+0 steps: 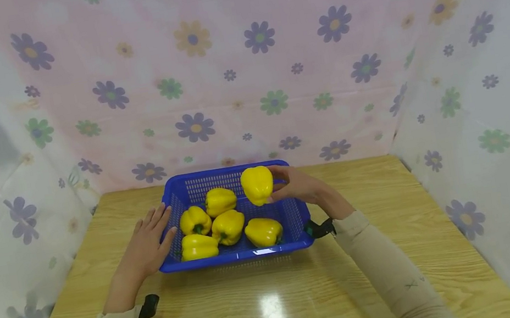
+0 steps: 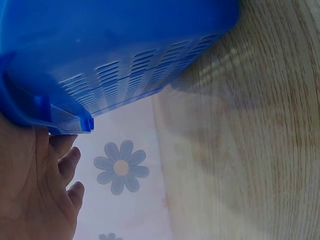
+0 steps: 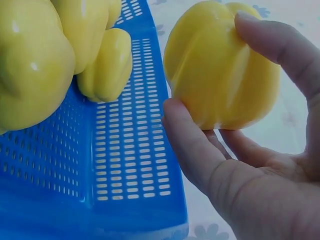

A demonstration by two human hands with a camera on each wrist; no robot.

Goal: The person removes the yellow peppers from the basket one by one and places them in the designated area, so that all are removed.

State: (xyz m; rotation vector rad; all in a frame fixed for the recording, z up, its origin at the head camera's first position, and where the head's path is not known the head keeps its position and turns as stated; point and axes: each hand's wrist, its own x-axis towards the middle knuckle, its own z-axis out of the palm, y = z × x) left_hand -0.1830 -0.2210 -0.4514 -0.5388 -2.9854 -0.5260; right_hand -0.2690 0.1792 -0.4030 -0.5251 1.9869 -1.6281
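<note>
My right hand (image 1: 296,184) grips a yellow bell pepper (image 1: 257,185) above the right back part of a blue plastic basket (image 1: 240,256). In the right wrist view the thumb and fingers pinch this bell pepper (image 3: 222,70) from both sides. Several more yellow bell peppers lie in the basket, among them one at the back (image 1: 220,202) and one at the front right (image 1: 264,232). My left hand (image 1: 148,242) rests at the basket's left rim with its fingers straight. Seen from the left wrist, that hand (image 2: 37,185) touches the rim from outside.
The basket stands on a wooden table (image 1: 210,316) near its back edge. A flowered curtain (image 1: 231,73) hangs behind the table and along both sides. Black straps (image 1: 149,306) sit at both wrists.
</note>
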